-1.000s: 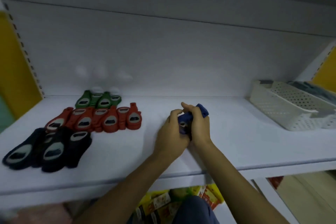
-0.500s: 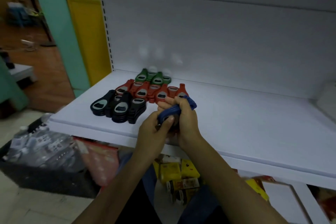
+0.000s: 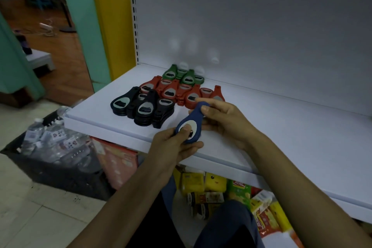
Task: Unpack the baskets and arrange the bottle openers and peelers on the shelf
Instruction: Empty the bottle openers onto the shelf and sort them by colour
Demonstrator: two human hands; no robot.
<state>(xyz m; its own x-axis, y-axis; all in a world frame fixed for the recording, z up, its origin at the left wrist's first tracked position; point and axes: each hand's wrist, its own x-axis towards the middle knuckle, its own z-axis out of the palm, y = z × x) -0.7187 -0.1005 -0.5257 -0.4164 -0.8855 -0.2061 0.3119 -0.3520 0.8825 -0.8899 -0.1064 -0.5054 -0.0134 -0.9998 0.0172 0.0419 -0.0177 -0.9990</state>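
Note:
A blue bottle opener [image 3: 192, 119] is held just above the front of the white shelf [image 3: 271, 133]. My left hand [image 3: 171, 147] grips its wide metal end, thumb pressed on the plate. My right hand [image 3: 223, 119] pinches its narrow handle end. Behind them on the shelf lie rows of bottle openers: black stacks [image 3: 141, 106] nearest, red ones [image 3: 173, 91] in the middle, green ones [image 3: 182, 74] at the back. No basket or peeler is in view.
A black crate of water bottles [image 3: 50, 147] stands on the floor at the left. Colourful snack packets [image 3: 217, 189] fill the lower shelf under my arms. A yellow and green pillar [image 3: 96, 22] borders the shelf's left side.
My view swung left and down, so the white basket at the right left the frame. Both hands drew apart along the blue opener, showing its full length, nearer the black stacks.

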